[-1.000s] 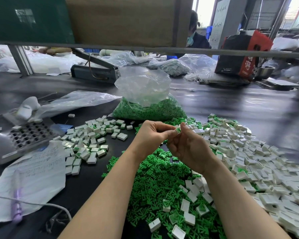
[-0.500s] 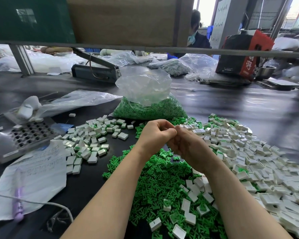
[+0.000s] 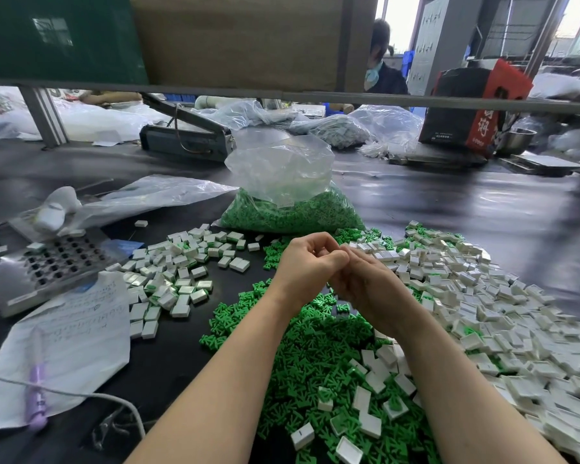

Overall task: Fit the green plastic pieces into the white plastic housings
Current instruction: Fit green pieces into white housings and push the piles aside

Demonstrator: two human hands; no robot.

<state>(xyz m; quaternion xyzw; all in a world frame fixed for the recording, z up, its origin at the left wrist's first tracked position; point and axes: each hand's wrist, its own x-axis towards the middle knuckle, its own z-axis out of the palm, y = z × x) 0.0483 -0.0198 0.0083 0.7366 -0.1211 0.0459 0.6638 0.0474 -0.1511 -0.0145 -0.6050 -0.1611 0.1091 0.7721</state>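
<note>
While curled left hand (image 3: 307,266) meets right hand (image 3: 365,284), contents hidden; spiky green pieces (image 3: 315,356), boxy white housings (image 3: 503,296)

Factory assembly bench: bulk white housings (image 3: 482,296), bagged green pcs (image 3: 292,216), heat sealer (image 3: 185,142).

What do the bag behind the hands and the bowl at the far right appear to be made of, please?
The bag: thin clear plastic film, glossy and crinkled, green pieces showing through. The bowl: probably stainless steel, judging by its grey, reflective sheen.
</note>
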